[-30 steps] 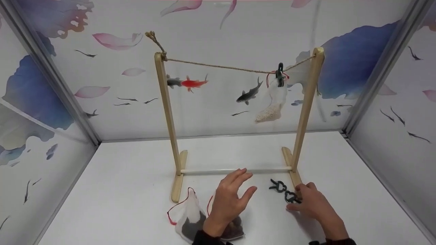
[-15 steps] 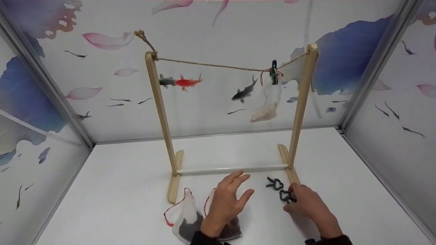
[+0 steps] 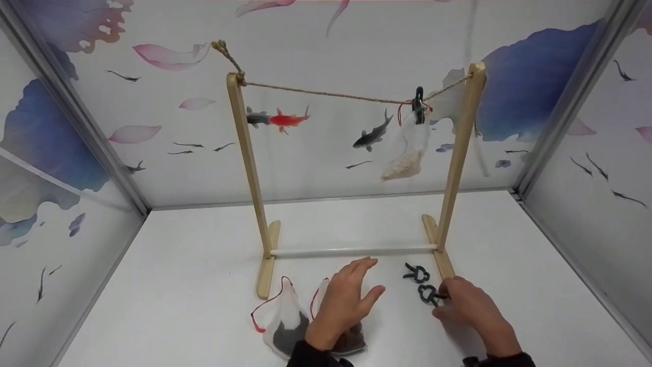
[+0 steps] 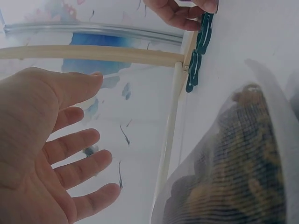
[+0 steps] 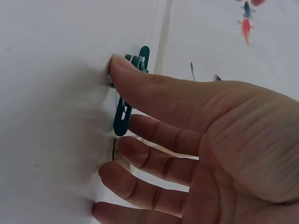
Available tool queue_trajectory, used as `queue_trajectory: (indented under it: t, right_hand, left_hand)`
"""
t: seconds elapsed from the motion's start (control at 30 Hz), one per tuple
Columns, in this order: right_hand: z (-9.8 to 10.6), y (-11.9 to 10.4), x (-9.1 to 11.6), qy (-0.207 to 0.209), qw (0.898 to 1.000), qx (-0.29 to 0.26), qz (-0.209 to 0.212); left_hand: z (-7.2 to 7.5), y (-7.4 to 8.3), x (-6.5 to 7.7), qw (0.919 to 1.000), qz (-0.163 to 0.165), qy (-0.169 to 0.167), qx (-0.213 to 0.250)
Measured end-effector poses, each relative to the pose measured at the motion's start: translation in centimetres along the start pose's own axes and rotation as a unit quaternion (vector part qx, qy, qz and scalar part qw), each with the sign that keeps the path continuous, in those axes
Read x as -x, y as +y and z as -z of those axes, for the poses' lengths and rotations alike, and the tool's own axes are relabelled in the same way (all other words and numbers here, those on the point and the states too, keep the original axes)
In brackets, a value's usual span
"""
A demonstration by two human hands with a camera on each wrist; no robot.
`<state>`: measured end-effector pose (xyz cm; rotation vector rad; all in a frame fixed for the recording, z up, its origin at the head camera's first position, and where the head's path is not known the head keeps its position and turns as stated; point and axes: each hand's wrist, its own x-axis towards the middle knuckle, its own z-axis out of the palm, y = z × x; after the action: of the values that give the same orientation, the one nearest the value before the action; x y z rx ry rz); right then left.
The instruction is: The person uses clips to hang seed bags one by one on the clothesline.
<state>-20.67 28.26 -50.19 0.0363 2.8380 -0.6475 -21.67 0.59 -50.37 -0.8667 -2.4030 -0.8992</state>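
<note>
My right hand (image 3: 471,306) has thumb and fingers at the two handles of a dark green spring clip (image 3: 427,294) lying on the table, pinching it. In the right wrist view the thumb crosses over the clip (image 5: 123,116) with the forefinger beside it. A second green clip (image 3: 419,274) lies just beyond. My left hand (image 3: 346,295) hovers with fingers spread and holds nothing, partly covering a mesh bag of brown contents (image 3: 351,340). Beside that bag lies a white mesh bag with dark grains (image 3: 288,326) and a red drawstring.
A wooden stand (image 3: 249,163) with a sagging rope (image 3: 326,93) stands behind the hands. From the rope, near the right post (image 3: 461,158), hangs a mesh bag of pale grains (image 3: 405,163), held by a green clip (image 3: 418,106). Printed panels enclose the white table (image 3: 168,285).
The clip at my right hand has turned and shifted slightly toward the second clip, its handles now at thumb and fingers. My left hand stays nearly still. The head view shifted slightly and came back.
</note>
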Motion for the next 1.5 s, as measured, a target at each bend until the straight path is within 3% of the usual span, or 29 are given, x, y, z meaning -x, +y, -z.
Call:
queue_trajectory:
  t: [0.47, 0.63, 0.77, 0.9, 1.1, 1.33, 1.5]
  right_hand:
    - [0.8, -0.5, 0.4, -0.025, 0.999, -0.023, -0.015]
    - [1.5, -1.5, 0.9, 0.004, 0.994, -0.039, 0.1]
    - [1.8, -2.4, 1.7, 0.024, 0.978, -0.042, 0.203]
    - [1.8, -3.4, 2.4, 0.047, 0.96, -0.023, 0.274]
    - [1.6, -4.1, 2.8, 0.068, 0.946, -0.008, 0.318]
    - [1.3, -4.5, 2.7, 0.073, 0.939, -0.012, 0.337]
    - [1.3, -4.6, 2.7, 0.077, 0.935, -0.01, 0.347]
  left_hand:
    - [0.3, -0.1, 0.2, 0.9996, 0.005, -0.027, -0.012]
    - [0.6, 0.0, 0.1, 0.999, 0.004, -0.041, -0.017]
    - [0.7, 0.0, 0.1, 0.9976, 0.007, -0.068, -0.009]
    - [0.9, 0.4, 0.1, 0.9928, 0.029, -0.115, 0.012]
    - [0.9, 0.9, 0.1, 0.9858, 0.03, -0.159, 0.045]
    - [0.8, 0.8, 0.1, 0.9843, -0.009, -0.161, 0.073]
    - [0.8, 0.8, 0.0, 0.9846, -0.019, -0.157, 0.075]
